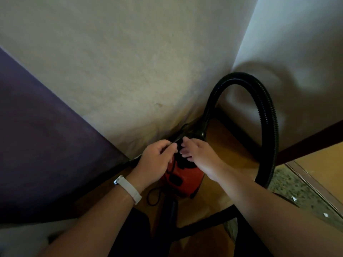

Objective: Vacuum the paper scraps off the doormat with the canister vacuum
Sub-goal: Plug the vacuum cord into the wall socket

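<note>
A red and black canister vacuum [182,179] stands on the wooden floor in a wall corner. Its ribbed black hose [267,115] arches up from the top and comes down on the right. My left hand [157,161] is over the vacuum's top, its fingers pinched on a thin black power cord [178,139]. My right hand [200,154] hovers beside it, fingers apart and touching the cord area; what lies under them is hidden. A speckled doormat [297,190] lies at the right with small white paper scraps [293,198] on it.
A purple-covered surface [46,145] fills the left side. Cream walls [130,62] meet in the corner behind the vacuum. A dark door frame edge [311,145] and threshold run at the right. A loop of cord [154,197] lies on the floor.
</note>
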The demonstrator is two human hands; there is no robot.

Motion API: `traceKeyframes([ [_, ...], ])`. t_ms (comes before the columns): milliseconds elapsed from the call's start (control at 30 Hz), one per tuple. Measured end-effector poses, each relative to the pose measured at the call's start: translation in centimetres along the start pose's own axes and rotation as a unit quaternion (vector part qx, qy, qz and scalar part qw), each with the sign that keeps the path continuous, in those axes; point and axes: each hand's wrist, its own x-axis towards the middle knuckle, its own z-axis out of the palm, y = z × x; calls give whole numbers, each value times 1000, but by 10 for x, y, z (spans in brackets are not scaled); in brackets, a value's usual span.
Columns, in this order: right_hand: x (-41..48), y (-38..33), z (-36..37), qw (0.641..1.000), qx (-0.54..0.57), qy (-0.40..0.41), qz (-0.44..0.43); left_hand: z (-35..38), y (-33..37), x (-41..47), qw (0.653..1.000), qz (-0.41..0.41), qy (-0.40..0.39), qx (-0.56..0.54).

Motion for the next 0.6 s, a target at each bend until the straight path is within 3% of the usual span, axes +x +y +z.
traceKeyframes([
  [67,-1,-20,11,990,138,-23,34,-4,5,-5,1000,24,-14,6],
  [233,-5,-47,13,918,389,-53,58,-13,8,-12,999,35,-13,-24],
  [300,-5,-51,10,911,407,-42,55,-17,3,-15,999,41,-5,-33],
  [467,-9,-59,3,950,306,-43,32,-22,-1,-22,995,8,66,-76],
  [600,-15,-68,-2,959,281,-18,0,-34,4,-32,998,34,51,-32],
])
